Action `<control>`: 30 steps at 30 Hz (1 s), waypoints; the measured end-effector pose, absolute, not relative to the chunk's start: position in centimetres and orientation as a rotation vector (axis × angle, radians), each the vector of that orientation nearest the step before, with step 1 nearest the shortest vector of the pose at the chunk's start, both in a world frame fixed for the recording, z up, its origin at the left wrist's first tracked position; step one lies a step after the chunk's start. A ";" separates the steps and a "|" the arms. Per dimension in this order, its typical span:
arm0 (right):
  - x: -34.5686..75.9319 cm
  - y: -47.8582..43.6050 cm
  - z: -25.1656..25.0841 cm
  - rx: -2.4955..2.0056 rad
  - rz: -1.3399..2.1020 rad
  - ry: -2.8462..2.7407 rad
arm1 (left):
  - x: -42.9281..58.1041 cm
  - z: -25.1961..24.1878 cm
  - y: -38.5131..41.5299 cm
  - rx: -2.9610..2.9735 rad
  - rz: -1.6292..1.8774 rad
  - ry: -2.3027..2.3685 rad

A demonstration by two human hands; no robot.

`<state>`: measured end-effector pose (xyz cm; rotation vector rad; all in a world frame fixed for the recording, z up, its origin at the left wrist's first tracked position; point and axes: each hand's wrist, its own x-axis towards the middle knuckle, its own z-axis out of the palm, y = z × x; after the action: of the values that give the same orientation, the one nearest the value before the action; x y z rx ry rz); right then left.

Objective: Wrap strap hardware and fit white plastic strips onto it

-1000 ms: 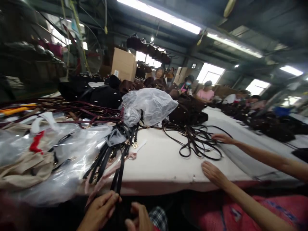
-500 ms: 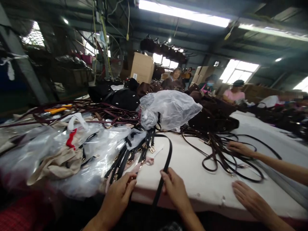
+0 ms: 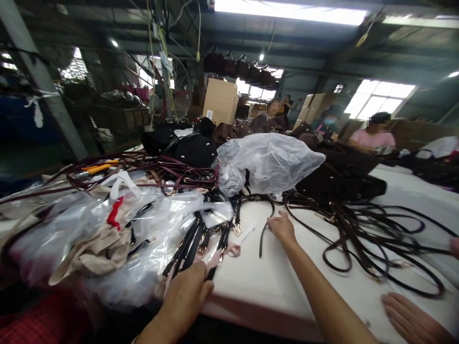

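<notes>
My right hand [image 3: 283, 228] reaches over the white tabletop with its fingertips closed on a narrow black strap [image 3: 261, 243], whose free end hangs toward me. At the table's front edge, my left hand [image 3: 188, 294] is closed beside a bundle of black straps [image 3: 186, 243] with gold-coloured metal clasps [image 3: 237, 230]. Its fingers hide whatever they hold. A pale pink strip [image 3: 234, 250] lies among these straps. Behind my right hand a translucent plastic bag [image 3: 276, 160] rests on the table, and a tangle of dark brown straps [image 3: 344, 234] spreads out to its right.
Clear plastic wrapping [image 3: 154, 239] and beige cloth [image 3: 96, 253] cover the left side, with maroon straps [image 3: 172, 169] behind. Dark bags [image 3: 195, 150] are piled at the back. A co-worker's hand [image 3: 412, 310] lies on the table at lower right. A cardboard box [image 3: 220, 101] stands farther off.
My right hand has moved forward along the black strap, away from me, and the strap's end now lies over the table. My left hand stays near the front edge. The view has shifted right.
</notes>
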<state>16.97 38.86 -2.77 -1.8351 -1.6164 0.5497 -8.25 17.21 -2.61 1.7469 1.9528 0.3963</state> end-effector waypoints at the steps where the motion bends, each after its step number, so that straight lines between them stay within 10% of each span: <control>1: 16.7 37.9 -3.0 -1.816 0.532 -1.639 | -8.5 -2.7 17.6 1.726 0.453 1.928; 14: 9.8 24.5 -3.3 -1.454 1.246 -1.879 | -3.8 -4.0 28.5 1.182 1.088 1.322; 30: 22.2 38.7 -4.5 -2.048 0.439 -1.819 | -5.7 -2.9 19.3 1.953 0.811 1.465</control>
<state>22.20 38.66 -4.54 -2.0482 -1.8195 0.4393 -5.74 19.30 -2.94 1.9530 1.4648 0.8114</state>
